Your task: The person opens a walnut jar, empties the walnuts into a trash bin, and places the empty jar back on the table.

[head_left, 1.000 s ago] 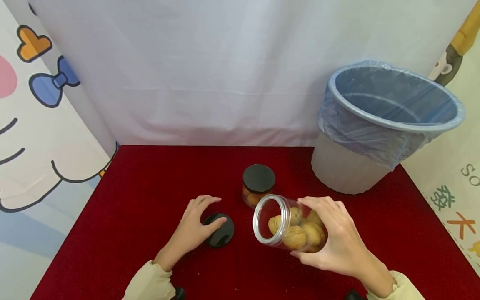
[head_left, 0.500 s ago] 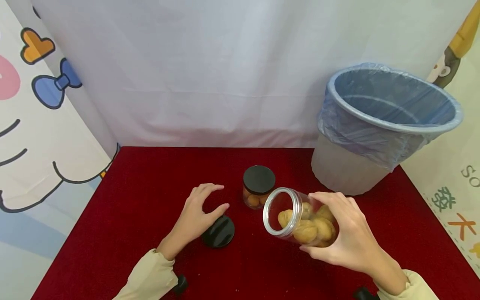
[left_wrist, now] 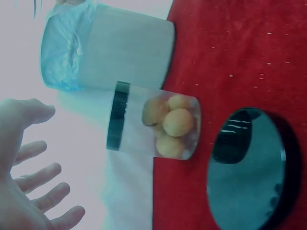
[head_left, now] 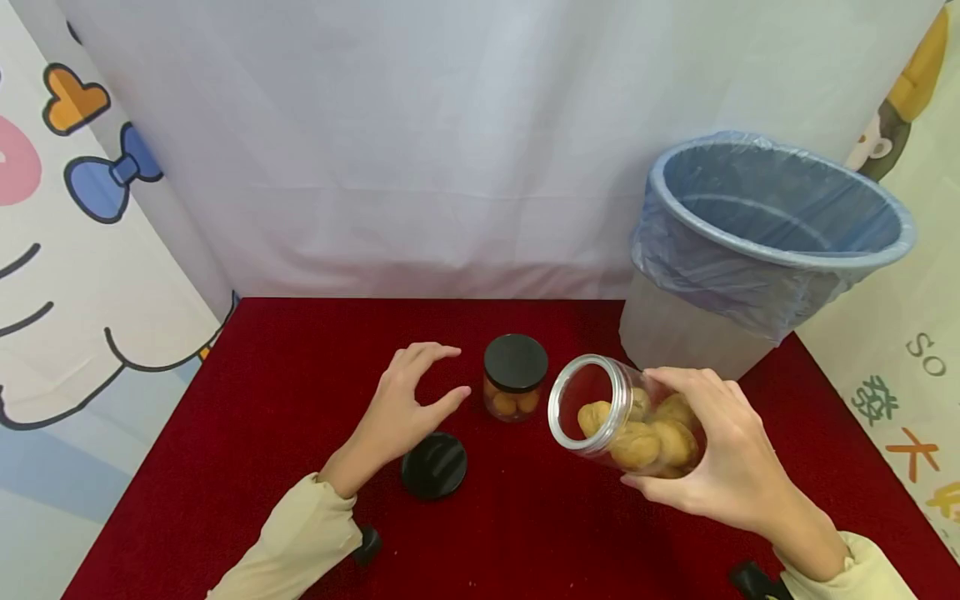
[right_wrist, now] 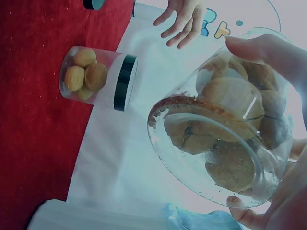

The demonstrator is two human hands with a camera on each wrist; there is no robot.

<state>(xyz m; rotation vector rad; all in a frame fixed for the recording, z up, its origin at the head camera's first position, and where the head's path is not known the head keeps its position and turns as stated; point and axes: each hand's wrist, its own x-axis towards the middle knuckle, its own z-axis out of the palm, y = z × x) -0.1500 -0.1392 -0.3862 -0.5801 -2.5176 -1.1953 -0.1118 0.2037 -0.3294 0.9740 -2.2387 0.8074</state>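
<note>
My right hand [head_left: 727,458] grips a clear plastic jar [head_left: 622,404] above the table, thumb on one side and fingers on the other. It lies tilted, its uncovered mouth facing left, with several walnuts [head_left: 636,446] inside. Brown crumbs show at its base in the right wrist view. My left hand [head_left: 401,408] is raised over the table with spread, relaxed fingers and nothing in them. Just right of its fingertips stands a second clear jar [left_wrist: 139,122] with a black lid [head_left: 516,362], holding several walnut-like round brown nuts [right_wrist: 96,75]. Below the left hand lies a loose black lid [head_left: 434,467].
A bin [head_left: 675,321] with a blue bag liner [head_left: 697,258] stands at the back right. Dark red cloth [head_left: 300,350] covers the table. White fabric [head_left: 420,167] hangs behind, and printed cartoon panels flank both sides.
My left hand has lifted away from the loose lid and moved forward toward the lidded jar. The right hand has carried the tilted jar rightward and slightly forward.
</note>
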